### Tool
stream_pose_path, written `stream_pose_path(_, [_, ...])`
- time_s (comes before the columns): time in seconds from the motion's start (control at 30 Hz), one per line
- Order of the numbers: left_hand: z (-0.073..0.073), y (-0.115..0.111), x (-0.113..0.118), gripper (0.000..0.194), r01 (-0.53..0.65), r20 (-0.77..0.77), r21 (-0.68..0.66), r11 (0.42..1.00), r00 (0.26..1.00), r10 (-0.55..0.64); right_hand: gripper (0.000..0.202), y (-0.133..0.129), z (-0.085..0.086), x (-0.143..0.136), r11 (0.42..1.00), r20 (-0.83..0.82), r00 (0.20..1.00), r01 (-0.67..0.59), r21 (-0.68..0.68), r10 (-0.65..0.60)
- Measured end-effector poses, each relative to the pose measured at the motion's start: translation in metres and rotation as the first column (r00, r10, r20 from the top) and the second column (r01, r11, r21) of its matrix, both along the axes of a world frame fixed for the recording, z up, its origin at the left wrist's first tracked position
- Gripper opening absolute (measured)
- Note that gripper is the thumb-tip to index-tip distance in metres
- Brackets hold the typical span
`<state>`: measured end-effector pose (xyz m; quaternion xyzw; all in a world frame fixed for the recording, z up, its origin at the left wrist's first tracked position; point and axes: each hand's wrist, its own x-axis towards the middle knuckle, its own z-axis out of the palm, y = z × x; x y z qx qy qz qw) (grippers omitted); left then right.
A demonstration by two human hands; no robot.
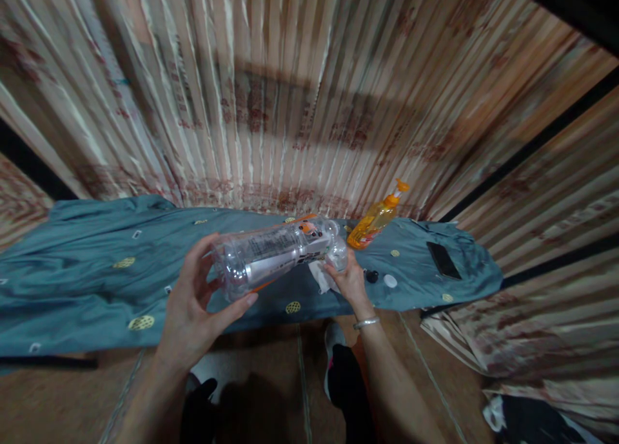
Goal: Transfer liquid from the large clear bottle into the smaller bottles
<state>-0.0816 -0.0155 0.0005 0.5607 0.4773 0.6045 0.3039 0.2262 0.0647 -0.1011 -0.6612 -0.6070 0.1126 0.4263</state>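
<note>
A large clear plastic bottle with a silver and orange label is held on its side above the cloth-covered table. My left hand grips its base end, thumb below and fingers behind. At the other end, my right hand closes around the clear shoulder or neck; most of those fingers are hidden. A crumpled white tissue or cloth shows just left of my right hand; whether the hand also holds it, I cannot tell. Behind that hand stands a pump bottle of orange-yellow liquid.
Right of my right hand lie a small black cap-like item and a white round disc. A dark phone-like slab rests farther right on the blue-green tablecloth. A pleated curtain hangs behind the table.
</note>
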Motion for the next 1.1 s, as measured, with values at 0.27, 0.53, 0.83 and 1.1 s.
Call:
stream_pose_path(0.27, [-0.0024, 0.0034, 0.0032, 0.093, 0.029, 0.004, 0.032, 0.999, 1.000, -0.029, 0.059, 0.0002, -0.0025, 0.0025, 0.999, 0.020, 1.000, -0.002, 0.041, 0.001])
stream_pose_path(0.53, [-0.0039, 0.0043, 0.0036, 0.095, 0.021, -0.020, 0.019, 1.000, 1.000, -0.020, 0.059, 0.0003, 0.0005, 0.0010, 1.000, 0.007, 1.000, -0.006, 0.010, 0.006])
stream_pose_path(0.83, [-0.0012, 0.0006, 0.0022, 0.093, 0.016, 0.003, -0.003, 1.000, 1.000, -0.016, 0.060, 0.0014, 0.0026, 0.0016, 1.000, 0.001, 1.000, -0.020, 0.010, 0.020])
stream_pose_path(1.1, [0.0015, -0.0017, 0.0003, 0.095, -0.008, -0.004, -0.032, 0.999, 1.000, 0.008, 0.054, -0.0007, 0.0039, 0.0021, 0.998, 0.003, 0.998, -0.059, 0.031, 0.059])
